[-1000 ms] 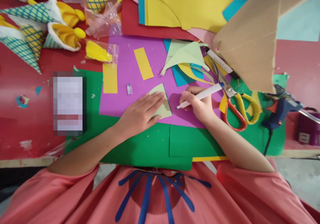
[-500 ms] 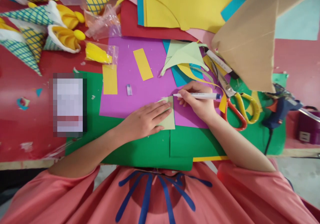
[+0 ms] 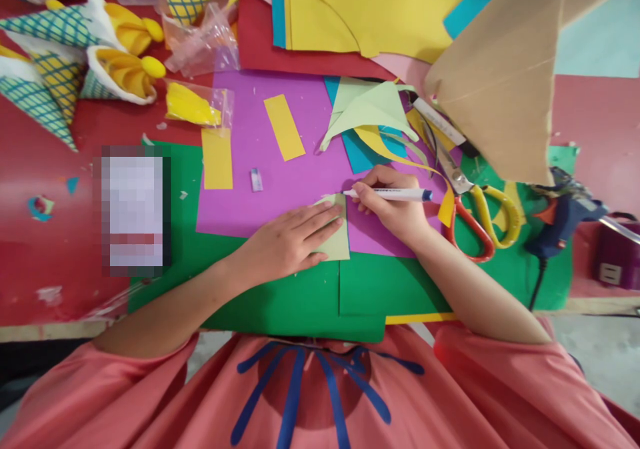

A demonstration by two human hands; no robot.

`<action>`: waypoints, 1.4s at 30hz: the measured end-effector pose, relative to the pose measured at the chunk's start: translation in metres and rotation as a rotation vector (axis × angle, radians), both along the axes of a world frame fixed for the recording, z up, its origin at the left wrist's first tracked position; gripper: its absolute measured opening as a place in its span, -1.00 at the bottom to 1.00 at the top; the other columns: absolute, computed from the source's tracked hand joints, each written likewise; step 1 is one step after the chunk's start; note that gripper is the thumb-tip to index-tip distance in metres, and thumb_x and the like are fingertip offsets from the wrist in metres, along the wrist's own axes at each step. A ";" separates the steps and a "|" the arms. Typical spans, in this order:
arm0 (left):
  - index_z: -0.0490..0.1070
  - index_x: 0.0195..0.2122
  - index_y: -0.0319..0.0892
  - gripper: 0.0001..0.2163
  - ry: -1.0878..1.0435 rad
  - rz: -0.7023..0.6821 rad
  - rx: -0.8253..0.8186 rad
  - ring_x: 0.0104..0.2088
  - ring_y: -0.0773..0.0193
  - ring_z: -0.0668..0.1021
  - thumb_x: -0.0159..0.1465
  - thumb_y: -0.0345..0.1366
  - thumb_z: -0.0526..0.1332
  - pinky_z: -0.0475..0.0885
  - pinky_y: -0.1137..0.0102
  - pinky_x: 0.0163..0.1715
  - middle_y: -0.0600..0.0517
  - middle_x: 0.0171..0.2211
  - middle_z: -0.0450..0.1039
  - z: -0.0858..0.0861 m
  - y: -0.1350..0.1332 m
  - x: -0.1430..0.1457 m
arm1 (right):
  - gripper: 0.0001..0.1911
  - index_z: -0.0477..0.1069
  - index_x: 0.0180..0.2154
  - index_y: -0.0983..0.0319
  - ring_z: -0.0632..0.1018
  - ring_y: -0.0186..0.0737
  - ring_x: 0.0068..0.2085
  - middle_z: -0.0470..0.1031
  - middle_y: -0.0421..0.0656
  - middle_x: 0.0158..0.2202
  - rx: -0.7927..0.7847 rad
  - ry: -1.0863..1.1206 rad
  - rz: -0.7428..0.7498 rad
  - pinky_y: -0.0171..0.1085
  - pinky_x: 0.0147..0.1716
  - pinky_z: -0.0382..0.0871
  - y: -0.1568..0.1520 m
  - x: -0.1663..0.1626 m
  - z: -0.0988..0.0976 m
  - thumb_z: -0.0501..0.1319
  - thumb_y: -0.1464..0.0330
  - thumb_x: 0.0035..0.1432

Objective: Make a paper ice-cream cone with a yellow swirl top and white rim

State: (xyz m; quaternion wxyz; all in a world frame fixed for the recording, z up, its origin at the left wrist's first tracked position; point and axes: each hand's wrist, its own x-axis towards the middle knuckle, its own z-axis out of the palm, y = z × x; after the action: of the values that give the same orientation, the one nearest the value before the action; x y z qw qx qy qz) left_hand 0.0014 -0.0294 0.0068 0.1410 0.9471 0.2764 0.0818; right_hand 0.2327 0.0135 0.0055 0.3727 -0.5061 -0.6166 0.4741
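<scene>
My left hand (image 3: 295,239) lies flat with its fingers stretched over a pale green piece of paper (image 3: 341,239), pressing on it and covering much of it. In my right hand (image 3: 393,209) is a white marker (image 3: 395,194) with a blue end, pinched between thumb and fingers. Its tip meets the upper right corner of the pale green piece. Beneath lies a purple sheet (image 3: 230,212), which rests over green sheets (image 3: 280,302). Scissors (image 3: 483,219) with red and yellow handles lie just right of my right hand.
Pale green and yellow offcuts (image 3: 373,115) lie beyond my hands. A hot glue gun (image 3: 565,219) and brown cardboard (image 3: 505,82) are at right. Two yellow strips (image 3: 284,127) rest on the purple sheet. Cone-shaped crafts (image 3: 120,75) fill the far left, near a blurred-out rectangular object (image 3: 133,209).
The marker's tip has shifted slightly left and down around the paper's upper right corner, with my right hand following. My left hand stays in place on the paper. The view has shifted slightly.
</scene>
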 end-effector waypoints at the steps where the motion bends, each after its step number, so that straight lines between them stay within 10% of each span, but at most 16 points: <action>1: 0.23 0.31 -0.32 -0.52 0.004 0.003 -0.004 0.35 0.00 0.34 0.41 -0.25 0.13 0.33 0.14 0.30 -0.24 0.32 0.27 0.000 0.000 0.000 | -0.72 0.33 -0.53 0.20 0.39 -0.37 -0.54 0.42 -0.25 -0.59 0.003 -0.001 0.002 -0.29 -0.50 0.25 0.000 0.000 0.000 0.26 0.31 0.19; 27: 0.27 0.28 -0.33 -0.54 0.000 -0.005 0.103 0.28 0.00 0.43 0.40 -0.25 0.14 0.42 0.16 0.23 -0.22 0.28 0.35 -0.001 0.000 0.001 | -0.71 0.30 -0.62 0.22 0.36 -0.43 -0.58 0.38 -0.28 -0.65 0.038 -0.015 0.045 -0.34 -0.55 0.18 0.002 0.000 0.003 0.25 0.42 0.12; 42: 0.22 0.33 -0.25 -0.54 0.052 0.140 0.101 0.35 0.06 0.34 0.44 -0.25 0.07 0.33 0.14 0.31 -0.18 0.34 0.25 -0.003 0.005 0.007 | -0.63 0.37 -0.49 0.20 0.41 -0.37 -0.52 0.43 -0.24 -0.57 -0.030 0.048 -0.028 -0.31 -0.54 0.26 0.006 -0.007 -0.001 0.32 0.08 0.18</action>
State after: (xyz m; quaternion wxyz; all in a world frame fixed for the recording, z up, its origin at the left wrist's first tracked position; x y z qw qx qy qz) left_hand 0.0082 -0.0245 0.0041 0.0797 0.9333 0.3407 0.0808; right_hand 0.2258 0.0195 0.0045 0.3865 -0.5087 -0.5930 0.4901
